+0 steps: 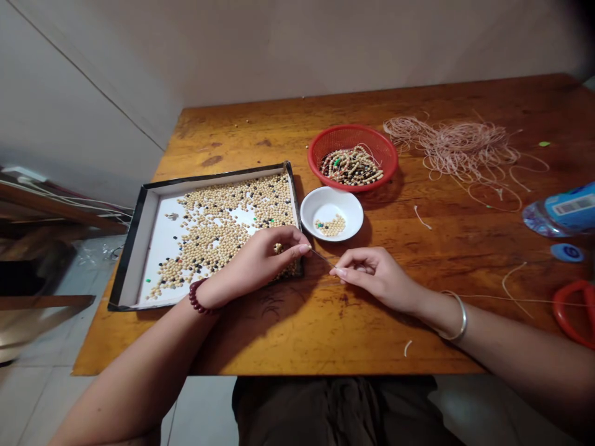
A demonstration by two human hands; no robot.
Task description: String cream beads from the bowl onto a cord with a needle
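Observation:
My left hand (260,260) rests over the corner of a black-rimmed tray (218,183) lined with white card and covered in several pale and dark beads (227,229). Its thumb and forefinger pinch the tip of a thin metal needle (321,256). My right hand (374,279) holds the needle's other end between finger and thumb, and a thin cord (506,298) runs from there to the right. Any bead at the needle's tip is too small to tell. A dark red bead bracelet (198,297) circles my left wrist, and a silver bangle (458,316) circles my right.
Behind my hands sit a white bowl (325,201) holding some beads and a red plastic basket (353,137) of strung beads. A tangle of pale cord (458,148) lies on the wooden table (297,334), with a plastic bottle (562,210) and a red object (574,313) at the right.

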